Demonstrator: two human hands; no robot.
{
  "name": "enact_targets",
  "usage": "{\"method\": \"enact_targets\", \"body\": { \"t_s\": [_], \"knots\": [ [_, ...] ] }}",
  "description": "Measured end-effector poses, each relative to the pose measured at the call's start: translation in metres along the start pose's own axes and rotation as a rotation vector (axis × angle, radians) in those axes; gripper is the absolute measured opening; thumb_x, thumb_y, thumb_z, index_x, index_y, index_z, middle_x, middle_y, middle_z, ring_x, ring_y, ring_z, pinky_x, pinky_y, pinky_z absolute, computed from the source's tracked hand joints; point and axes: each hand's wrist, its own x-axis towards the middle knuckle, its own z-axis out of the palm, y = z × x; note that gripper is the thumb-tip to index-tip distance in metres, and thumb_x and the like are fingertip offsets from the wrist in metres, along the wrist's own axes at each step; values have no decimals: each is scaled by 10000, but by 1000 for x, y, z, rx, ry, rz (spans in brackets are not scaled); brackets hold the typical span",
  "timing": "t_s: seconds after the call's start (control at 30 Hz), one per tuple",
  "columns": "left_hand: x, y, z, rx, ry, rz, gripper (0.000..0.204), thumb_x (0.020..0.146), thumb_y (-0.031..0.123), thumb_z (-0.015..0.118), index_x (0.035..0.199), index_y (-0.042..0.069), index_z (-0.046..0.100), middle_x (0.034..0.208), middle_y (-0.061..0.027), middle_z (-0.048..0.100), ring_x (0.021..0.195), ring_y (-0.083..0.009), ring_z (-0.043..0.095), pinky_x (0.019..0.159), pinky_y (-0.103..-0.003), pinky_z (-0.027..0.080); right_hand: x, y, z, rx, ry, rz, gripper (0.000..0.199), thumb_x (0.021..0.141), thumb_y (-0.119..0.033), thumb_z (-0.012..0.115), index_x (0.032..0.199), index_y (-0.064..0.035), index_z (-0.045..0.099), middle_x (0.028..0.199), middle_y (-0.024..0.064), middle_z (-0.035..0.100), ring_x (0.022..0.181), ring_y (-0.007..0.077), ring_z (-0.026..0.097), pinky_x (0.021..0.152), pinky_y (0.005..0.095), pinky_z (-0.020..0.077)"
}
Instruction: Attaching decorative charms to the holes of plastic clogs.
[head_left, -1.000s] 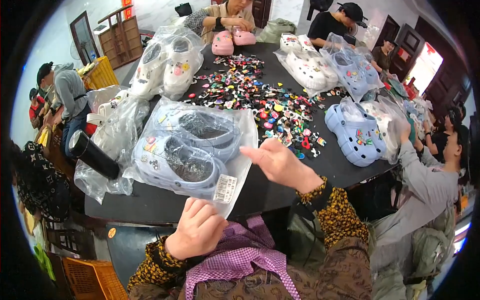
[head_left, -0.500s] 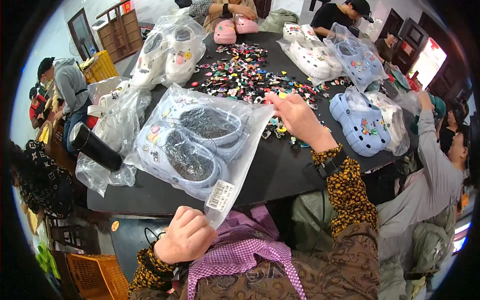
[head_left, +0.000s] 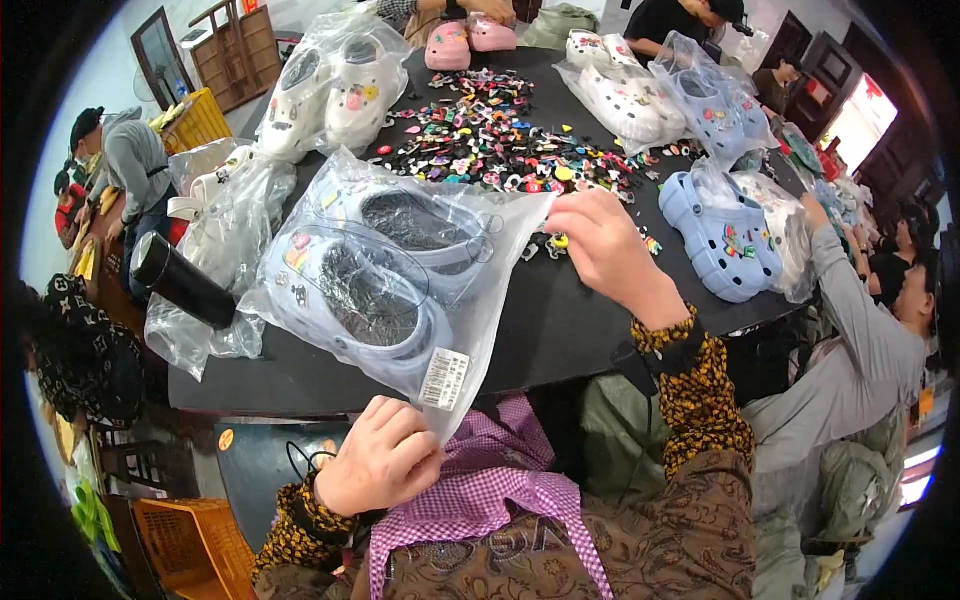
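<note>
A clear plastic bag (head_left: pixel 505 235) holds a pair of light blue clogs (head_left: pixel 290 290) with dark linings and small charms. It lies at the table's near edge, its open end toward me. My left hand (head_left: pixel 385 455) is closed on the bag's near lower corner, beside a white barcode label (head_left: pixel 445 378). Pinched in my right hand (head_left: pixel 605 245) is the other corner of the bag's edge, which is stretched between both hands. A black cylinder (head_left: pixel 185 280) lies tilted left of the bag, on more plastic.
Loose colourful shoe charms (head_left: pixel 480 150) cover the table's middle. Bagged white clogs (head_left: pixel 335 95) stand at the far left; an unbagged blue clog (head_left: pixel 722 240) is at the right. Co-workers sit around the black table (head_left: pixel 540 340). An orange crate (head_left: pixel 195 545) is at lower left.
The bag's edge has been drawn slightly toward the right, and my right hand sits a little lower and further right. My left hand has risen slightly. Both keep their hold.
</note>
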Motion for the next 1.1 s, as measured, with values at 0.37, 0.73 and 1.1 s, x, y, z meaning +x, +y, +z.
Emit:
{"method": "enact_targets", "body": {
  "t_s": [0.37,0.73,1.1],
  "knots": [
    [20,2,2,29,155,-112,315,651,108,803,874,28,596,878,-117,577,779,-311,556,698,-396,448,-14,-57,11,25,-242,-170,150,730,-105,629,877,-78,614,983,34,589,994,217,552,876,361,425],
    [27,-5,6,306,225,-212,524,631,126,808,1081,14,566,1103,-154,523,929,-327,532,790,-410,449,-24,-55,15,35,-405,-101,160,744,-83,689,885,-69,614,970,35,612,1017,206,566,901,377,417],
    [38,-29,11,451,310,-194,262,704,39,707,930,3,579,939,-127,553,819,-289,565,709,-371,460,-20,-54,17,-46,-394,-7,410,747,-122,702,1136,-48,594,1225,95,566,1167,255,502,967,401,380]
  ]
}}
